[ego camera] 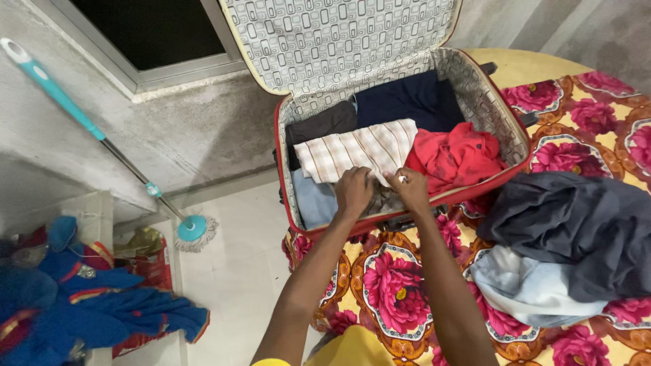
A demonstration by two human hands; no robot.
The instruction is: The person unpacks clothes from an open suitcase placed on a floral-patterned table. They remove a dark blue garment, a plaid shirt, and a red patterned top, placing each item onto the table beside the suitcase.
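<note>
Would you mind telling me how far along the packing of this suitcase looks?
Done: the open suitcase already holds a dark navy fold, a charcoal one and a crumpled red garment. In hand: the left hand and right hand press on a striped cream shirt at the front. Left: a dark grey garment and a pale blue one lie outside on the floral bedspread.

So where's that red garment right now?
The red garment lies crumpled in the open suitcase, on its right side, beside the striped shirt and just beyond the right hand.
</note>
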